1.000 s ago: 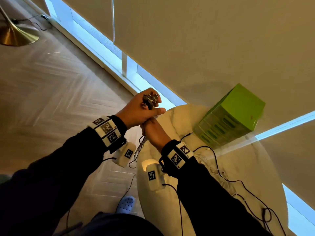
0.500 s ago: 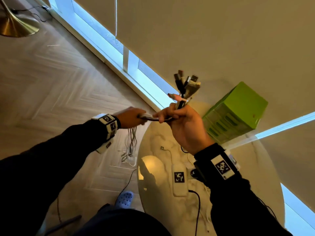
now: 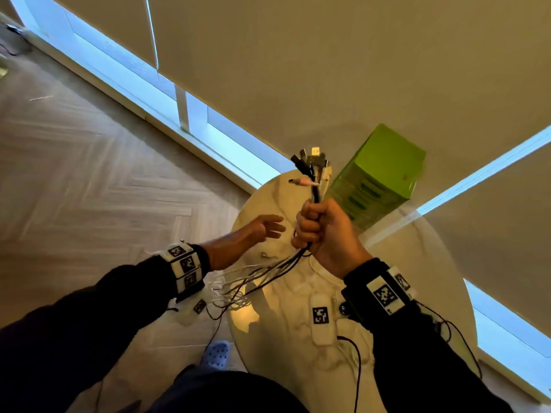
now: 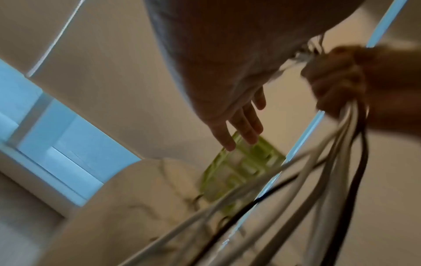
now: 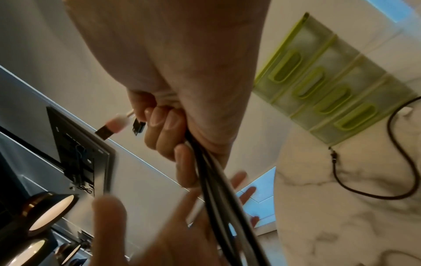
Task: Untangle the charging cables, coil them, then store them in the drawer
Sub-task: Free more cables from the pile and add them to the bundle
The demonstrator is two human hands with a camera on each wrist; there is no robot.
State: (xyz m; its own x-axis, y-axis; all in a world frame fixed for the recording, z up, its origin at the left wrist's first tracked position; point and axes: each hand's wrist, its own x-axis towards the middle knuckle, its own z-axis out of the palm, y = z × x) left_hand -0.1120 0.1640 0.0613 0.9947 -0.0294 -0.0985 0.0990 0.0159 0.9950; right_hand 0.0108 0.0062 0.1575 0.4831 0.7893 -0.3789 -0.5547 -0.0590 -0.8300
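My right hand [image 3: 316, 226] grips a bundle of black and white charging cables [image 3: 313, 174] upright, their plugs fanning out above the fist. The strands [image 3: 262, 272] trail down and to the left from under the fist. In the right wrist view my fingers [image 5: 164, 126] curl round the cables [image 5: 218, 189]. My left hand [image 3: 265, 229] is open just left of the fist, fingers spread, touching nothing; the left wrist view shows its straight fingers [image 4: 243, 124] beside the cable strands [image 4: 307, 180]. A green drawer unit [image 3: 378, 177] stands behind the fist, its drawers closed [image 5: 337, 90].
A round marble table [image 3: 286, 332] lies under my hands. A black cable [image 5: 401, 158] lies on the table by the drawer unit. A low window [image 3: 226, 144] runs along the floor. A blue clog [image 3: 216, 353] shows on the wooden floor.
My left hand has let go of the cable bundle and opened. My right hand has turned the bundle upright in a full fist, with the strands now hanging free below it.
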